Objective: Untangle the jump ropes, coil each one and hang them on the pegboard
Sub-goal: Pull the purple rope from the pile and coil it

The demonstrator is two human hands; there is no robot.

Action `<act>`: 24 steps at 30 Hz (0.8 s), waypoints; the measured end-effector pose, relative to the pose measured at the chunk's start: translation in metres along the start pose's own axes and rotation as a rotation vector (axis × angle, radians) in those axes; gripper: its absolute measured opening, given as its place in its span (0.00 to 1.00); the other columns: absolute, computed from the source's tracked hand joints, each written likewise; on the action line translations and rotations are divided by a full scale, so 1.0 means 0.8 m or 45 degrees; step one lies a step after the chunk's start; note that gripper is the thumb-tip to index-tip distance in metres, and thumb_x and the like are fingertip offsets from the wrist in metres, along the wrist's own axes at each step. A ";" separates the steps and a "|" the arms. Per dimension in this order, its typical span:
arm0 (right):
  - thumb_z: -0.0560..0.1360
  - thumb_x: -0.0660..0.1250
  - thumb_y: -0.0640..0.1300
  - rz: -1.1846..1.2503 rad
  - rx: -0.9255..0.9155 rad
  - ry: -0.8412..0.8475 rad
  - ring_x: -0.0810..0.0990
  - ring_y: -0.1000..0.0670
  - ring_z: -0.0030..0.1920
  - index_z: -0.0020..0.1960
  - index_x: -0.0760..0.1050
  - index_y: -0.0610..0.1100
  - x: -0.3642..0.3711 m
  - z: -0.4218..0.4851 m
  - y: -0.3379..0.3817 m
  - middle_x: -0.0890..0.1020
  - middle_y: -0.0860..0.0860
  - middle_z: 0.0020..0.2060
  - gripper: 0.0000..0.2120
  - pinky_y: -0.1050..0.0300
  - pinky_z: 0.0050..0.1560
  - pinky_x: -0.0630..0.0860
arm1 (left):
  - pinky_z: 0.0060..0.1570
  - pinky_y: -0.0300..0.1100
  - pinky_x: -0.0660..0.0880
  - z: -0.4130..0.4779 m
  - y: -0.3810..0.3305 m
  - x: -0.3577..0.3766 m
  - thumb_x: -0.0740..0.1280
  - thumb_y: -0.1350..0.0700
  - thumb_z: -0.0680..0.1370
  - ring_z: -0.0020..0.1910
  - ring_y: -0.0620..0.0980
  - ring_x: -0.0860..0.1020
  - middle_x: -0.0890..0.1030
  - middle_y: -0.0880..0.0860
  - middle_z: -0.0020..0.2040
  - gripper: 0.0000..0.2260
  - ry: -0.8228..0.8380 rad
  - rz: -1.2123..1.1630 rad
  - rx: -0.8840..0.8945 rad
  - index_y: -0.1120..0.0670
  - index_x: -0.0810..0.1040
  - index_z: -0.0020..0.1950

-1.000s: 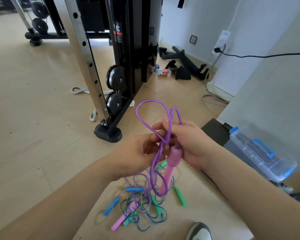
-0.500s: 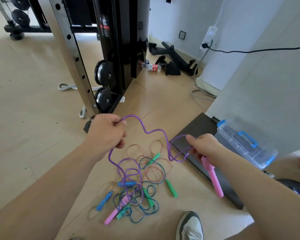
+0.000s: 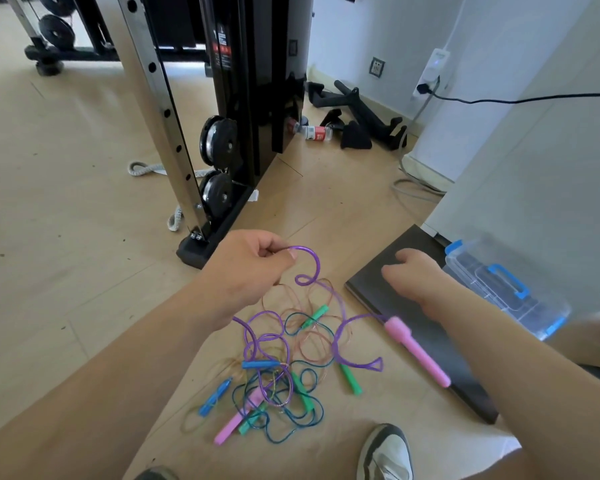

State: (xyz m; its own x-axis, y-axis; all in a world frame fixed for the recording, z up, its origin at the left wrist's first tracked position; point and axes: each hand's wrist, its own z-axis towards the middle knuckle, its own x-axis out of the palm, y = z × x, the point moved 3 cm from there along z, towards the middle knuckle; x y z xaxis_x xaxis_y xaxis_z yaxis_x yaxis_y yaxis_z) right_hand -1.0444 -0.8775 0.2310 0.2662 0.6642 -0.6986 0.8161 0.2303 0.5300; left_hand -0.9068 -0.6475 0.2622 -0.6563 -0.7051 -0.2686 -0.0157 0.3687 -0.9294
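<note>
Floor: our tangled heap of coloured plastic jump ropes (image 3: 274, 382)
Left hand (image 3: 248, 268): grip pinching glittery purple plastic rope (image 3: 309, 268)
Right hand (image 3: 413, 275): grip can't tell, over pink handle (image 3: 417, 351)

A black weight machine (image 3: 257, 74) with a holed steel upright (image 3: 160, 109) fills the upper middle of the frame, two pulley wheels (image 3: 219, 140) low on its side. A grey rope (image 3: 142, 169) lies on the wooden floor (image 3: 59, 188) behind the upright. Right of the machine's foot lie a plastic bottle (image 3: 312, 132) and black handles (image 3: 357, 109). A clear box with blue clasps (image 3: 499, 289) sits at the right edge, beside a dark board (image 3: 430, 334). Along the bottom edge shows a grey shoe (image 3: 385, 455).
</note>
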 end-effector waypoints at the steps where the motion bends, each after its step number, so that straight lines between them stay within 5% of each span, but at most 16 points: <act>1: 0.80 0.61 0.36 0.067 -0.069 0.012 0.74 0.42 0.67 0.78 0.66 0.42 0.001 -0.007 0.008 0.71 0.42 0.74 0.26 0.53 0.61 0.72 | 0.23 0.35 0.63 -0.002 -0.002 0.004 0.71 0.54 0.80 0.22 0.43 0.66 0.75 0.50 0.28 0.05 0.046 -0.001 0.007 0.51 0.85 0.47; 5: 0.74 0.62 0.24 0.347 -0.523 0.357 0.80 0.49 0.64 0.72 0.75 0.43 0.020 -0.051 0.060 0.84 0.46 0.62 0.29 0.55 0.64 0.75 | 0.25 0.31 0.65 -0.010 -0.006 0.026 0.71 0.55 0.80 0.22 0.40 0.68 0.77 0.48 0.28 0.04 0.206 0.055 0.062 0.49 0.86 0.50; 8: 0.79 0.66 0.32 0.531 -0.678 0.739 0.84 0.45 0.50 0.69 0.77 0.44 0.037 -0.072 0.080 0.86 0.41 0.51 0.20 0.52 0.57 0.81 | 0.25 0.33 0.66 -0.009 -0.013 0.032 0.70 0.58 0.81 0.22 0.42 0.69 0.77 0.49 0.28 0.05 0.121 0.015 0.165 0.51 0.85 0.48; 12: 0.84 0.62 0.46 -0.001 -0.738 0.230 0.77 0.51 0.33 0.52 0.84 0.51 0.025 -0.060 0.086 0.76 0.46 0.35 0.11 0.59 0.38 0.79 | 0.25 0.36 0.71 0.003 -0.009 0.017 0.74 0.55 0.77 0.25 0.46 0.73 0.78 0.51 0.31 0.07 0.075 0.060 0.149 0.51 0.79 0.53; 16: 0.85 0.59 0.44 0.462 -0.505 -0.093 0.74 0.51 0.29 0.48 0.81 0.45 0.007 -0.042 0.077 0.74 0.48 0.31 0.13 0.47 0.43 0.82 | 0.47 0.47 0.82 0.000 0.041 0.013 0.70 0.55 0.74 0.43 0.51 0.83 0.84 0.49 0.41 0.03 0.623 0.984 -0.063 0.52 0.82 0.47; 19: 0.86 0.56 0.44 0.671 -0.351 -0.256 0.78 0.50 0.34 0.53 0.79 0.43 -0.006 -0.034 0.066 0.81 0.48 0.35 0.13 0.46 0.46 0.80 | 0.56 0.48 0.79 -0.002 0.061 0.011 0.66 0.58 0.76 0.51 0.51 0.81 0.84 0.48 0.48 0.06 0.769 1.249 -0.101 0.51 0.82 0.49; 21: 0.84 0.58 0.46 0.531 -0.276 -0.293 0.78 0.49 0.42 0.62 0.75 0.41 -0.013 -0.027 0.058 0.82 0.44 0.49 0.13 0.52 0.44 0.76 | 0.56 0.48 0.80 0.004 0.049 0.010 0.63 0.62 0.79 0.50 0.52 0.84 0.86 0.49 0.45 0.09 0.551 0.989 -0.048 0.51 0.81 0.50; 24: 0.77 0.65 0.41 0.046 -0.208 -0.139 0.74 0.43 0.56 0.63 0.69 0.39 -0.001 -0.022 0.047 0.70 0.43 0.66 0.16 0.51 0.53 0.74 | 0.53 0.50 0.84 -0.001 -0.001 0.012 0.60 0.66 0.84 0.43 0.55 0.87 0.87 0.57 0.43 0.09 0.208 0.058 0.006 0.56 0.79 0.56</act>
State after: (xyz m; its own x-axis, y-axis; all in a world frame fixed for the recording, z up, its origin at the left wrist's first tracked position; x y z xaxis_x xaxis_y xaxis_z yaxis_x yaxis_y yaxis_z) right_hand -1.0232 -0.8566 0.2599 0.3554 0.5949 -0.7210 0.7134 0.3257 0.6205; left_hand -0.9140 -0.6539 0.2604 -0.7700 -0.5799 -0.2662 0.0202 0.3948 -0.9185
